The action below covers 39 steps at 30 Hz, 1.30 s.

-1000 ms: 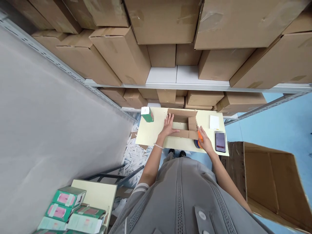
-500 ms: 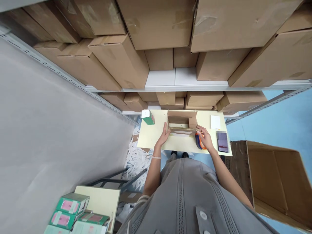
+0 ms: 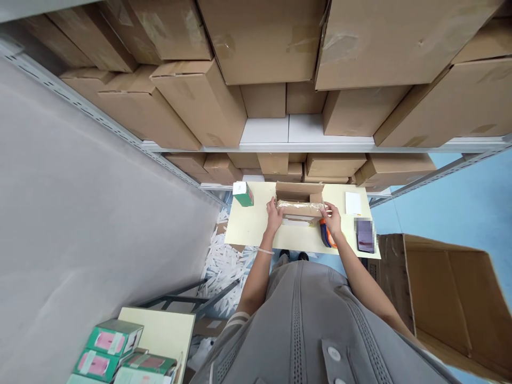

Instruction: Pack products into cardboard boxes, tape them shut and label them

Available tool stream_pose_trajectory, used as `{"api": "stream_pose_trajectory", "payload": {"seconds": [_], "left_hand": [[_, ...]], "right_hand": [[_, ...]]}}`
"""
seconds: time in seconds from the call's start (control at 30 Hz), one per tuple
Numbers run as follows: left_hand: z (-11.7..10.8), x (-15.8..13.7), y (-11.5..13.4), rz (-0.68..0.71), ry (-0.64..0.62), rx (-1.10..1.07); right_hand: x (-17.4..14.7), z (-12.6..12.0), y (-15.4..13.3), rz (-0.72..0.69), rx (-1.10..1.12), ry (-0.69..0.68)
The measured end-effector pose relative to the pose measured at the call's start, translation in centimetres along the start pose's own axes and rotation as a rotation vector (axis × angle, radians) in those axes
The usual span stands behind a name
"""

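A small open cardboard box (image 3: 299,189) sits on the cream table, its near flap (image 3: 300,208) folded inward and shiny with clear tape. My left hand (image 3: 274,216) grips the flap's left end, while my right hand (image 3: 333,220) has its fingers curled on the right end. Just under my right wrist lies a blue and orange tape dispenser (image 3: 326,233), partly covered by the hand. A green and white carton (image 3: 243,194) stands at the table's back left. The inside of the cardboard box is only partly visible.
The cream table (image 3: 248,229) carries a white notepad (image 3: 353,203) and a phone (image 3: 365,235) on the right. Shelves of cardboard boxes (image 3: 264,48) rise behind. A large open carton (image 3: 452,288) stands right; green boxes (image 3: 108,341) are stacked lower left near paper shreds (image 3: 224,261).
The near flap has tipped up and inward, showing its taped face. Both hands have moved with it, the left slightly right and the right slightly left.
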<state>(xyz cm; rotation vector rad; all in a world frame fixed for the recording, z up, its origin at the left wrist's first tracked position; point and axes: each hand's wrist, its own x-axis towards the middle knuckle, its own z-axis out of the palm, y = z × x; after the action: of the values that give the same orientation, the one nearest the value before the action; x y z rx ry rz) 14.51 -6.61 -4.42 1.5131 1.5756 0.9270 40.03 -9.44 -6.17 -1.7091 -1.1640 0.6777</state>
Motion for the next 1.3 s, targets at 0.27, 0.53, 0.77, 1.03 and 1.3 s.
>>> {"api": "stream_pose_trajectory", "payload": {"seconds": [0.27, 0.53, 0.77, 1.03, 1.3], "left_hand": [[-1.9, 1.0, 2.5, 0.172, -0.073, 0.348], [-1.0, 4.1, 8.1, 0.393, -0.2, 0.788], [-0.8, 0.5, 6.6, 0.416, -0.172, 0.852], [0.1, -3.0, 3.1, 0.367, -0.234, 0.673], [0.5, -3.1, 2.9, 0.351, -0.215, 0.57]], "right_hand": [[-0.3, 0.0, 0.7, 0.022, 0.051, -0.037], [-0.5, 0.6, 0.2, 0.033, 0.065, -0.023], [-0.7, 1.4, -0.3, 0.077, 0.067, 0.007], [-1.1, 1.2, -1.2, 0.073, 0.071, -0.029], [-2.7, -5.0, 2.7, 0.092, -0.082, 0.023]]}}
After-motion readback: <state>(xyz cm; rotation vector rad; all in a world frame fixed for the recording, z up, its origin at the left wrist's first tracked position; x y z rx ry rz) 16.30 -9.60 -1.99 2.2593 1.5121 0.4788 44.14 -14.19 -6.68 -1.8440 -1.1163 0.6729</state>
